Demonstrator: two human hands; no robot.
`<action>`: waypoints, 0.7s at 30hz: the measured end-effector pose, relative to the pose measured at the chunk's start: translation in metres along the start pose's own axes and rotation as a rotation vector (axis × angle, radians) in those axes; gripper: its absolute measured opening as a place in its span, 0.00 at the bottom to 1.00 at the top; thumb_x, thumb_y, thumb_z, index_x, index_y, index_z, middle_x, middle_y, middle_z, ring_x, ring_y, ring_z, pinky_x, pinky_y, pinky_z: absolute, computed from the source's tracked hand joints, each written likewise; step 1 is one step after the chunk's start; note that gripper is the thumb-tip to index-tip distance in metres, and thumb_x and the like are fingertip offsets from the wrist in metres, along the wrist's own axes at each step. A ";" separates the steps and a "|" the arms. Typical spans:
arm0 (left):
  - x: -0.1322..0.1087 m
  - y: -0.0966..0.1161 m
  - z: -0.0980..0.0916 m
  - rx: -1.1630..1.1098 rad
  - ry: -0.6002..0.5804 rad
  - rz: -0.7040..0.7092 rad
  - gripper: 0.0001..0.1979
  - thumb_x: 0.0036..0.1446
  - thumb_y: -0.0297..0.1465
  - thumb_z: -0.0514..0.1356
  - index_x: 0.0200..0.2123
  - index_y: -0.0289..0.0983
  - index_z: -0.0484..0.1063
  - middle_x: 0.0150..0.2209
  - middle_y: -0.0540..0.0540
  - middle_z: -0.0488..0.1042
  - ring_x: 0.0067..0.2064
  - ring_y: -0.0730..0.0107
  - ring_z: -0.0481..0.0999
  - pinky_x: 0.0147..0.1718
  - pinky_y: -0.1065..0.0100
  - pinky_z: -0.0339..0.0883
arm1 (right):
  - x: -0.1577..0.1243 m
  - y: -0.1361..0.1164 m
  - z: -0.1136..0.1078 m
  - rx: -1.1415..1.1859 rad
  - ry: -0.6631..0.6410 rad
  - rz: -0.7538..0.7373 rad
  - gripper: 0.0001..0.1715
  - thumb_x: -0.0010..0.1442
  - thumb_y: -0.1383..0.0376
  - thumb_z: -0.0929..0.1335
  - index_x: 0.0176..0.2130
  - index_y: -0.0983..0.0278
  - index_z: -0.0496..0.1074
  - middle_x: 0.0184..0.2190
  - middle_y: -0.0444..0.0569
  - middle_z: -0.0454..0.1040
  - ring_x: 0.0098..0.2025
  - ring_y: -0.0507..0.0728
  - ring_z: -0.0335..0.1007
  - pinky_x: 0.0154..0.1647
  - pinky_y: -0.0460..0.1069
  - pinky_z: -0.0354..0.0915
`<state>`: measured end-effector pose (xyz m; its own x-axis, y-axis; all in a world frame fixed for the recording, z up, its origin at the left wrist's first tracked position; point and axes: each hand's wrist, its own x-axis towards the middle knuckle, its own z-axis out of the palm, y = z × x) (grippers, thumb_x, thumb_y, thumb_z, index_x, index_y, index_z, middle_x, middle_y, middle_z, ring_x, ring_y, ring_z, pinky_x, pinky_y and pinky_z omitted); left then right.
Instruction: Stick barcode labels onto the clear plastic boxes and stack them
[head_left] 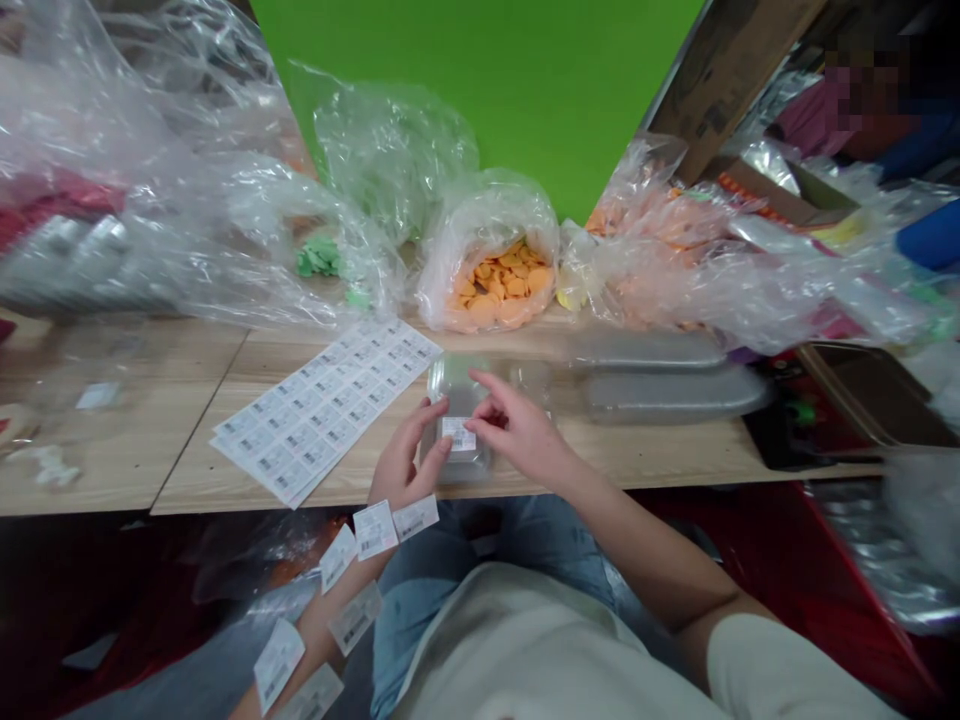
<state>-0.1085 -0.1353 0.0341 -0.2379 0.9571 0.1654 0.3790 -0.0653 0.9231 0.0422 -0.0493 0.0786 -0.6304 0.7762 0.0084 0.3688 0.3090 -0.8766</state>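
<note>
A small clear plastic container (454, 385) lies on the wooden table (187, 440) near its front edge. My left hand (405, 460) grips its left side. My right hand (514, 425) presses a white barcode label (459, 436) onto the container with its fingertips. Several loose white labels (373, 530) stick along my left forearm. A sheet of barcode labels (330, 405) lies to the left of the container.
An open clear bag of orange discs (501, 280) stands behind the container. A bag with green pieces (319, 255) sits at the left, more orange bags (652, 250) at the right. Stacked clear containers (660, 375) lie on the right. Another person sits at the far right.
</note>
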 end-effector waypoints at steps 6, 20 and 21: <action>0.002 0.001 0.001 0.108 0.034 0.011 0.20 0.54 0.37 0.56 0.50 0.38 0.66 0.53 0.43 0.69 0.58 0.59 0.62 0.57 0.55 0.54 | -0.007 -0.002 0.001 -0.292 0.099 -0.099 0.30 0.58 0.64 0.64 0.59 0.63 0.56 0.33 0.47 0.71 0.36 0.55 0.67 0.40 0.52 0.66; 0.000 0.015 -0.052 -0.077 0.277 -0.282 0.21 0.55 0.43 0.54 0.47 0.37 0.69 0.44 0.41 0.74 0.43 0.62 0.73 0.39 0.63 0.68 | -0.026 0.011 0.017 -0.586 0.130 -0.440 0.25 0.61 0.59 0.62 0.57 0.56 0.61 0.58 0.54 0.56 0.59 0.62 0.52 0.58 0.62 0.50; 0.000 0.023 -0.054 -0.187 0.178 -0.321 0.21 0.54 0.42 0.55 0.47 0.37 0.69 0.42 0.42 0.75 0.41 0.63 0.74 0.37 0.64 0.68 | -0.026 0.008 0.015 -0.544 0.147 -0.484 0.23 0.60 0.60 0.62 0.56 0.54 0.62 0.59 0.53 0.55 0.59 0.62 0.51 0.58 0.63 0.49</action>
<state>-0.1480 -0.1521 0.0739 -0.4751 0.8744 -0.0987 0.0956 0.1628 0.9820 0.0510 -0.0750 0.0641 -0.7246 0.5378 0.4310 0.3830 0.8341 -0.3970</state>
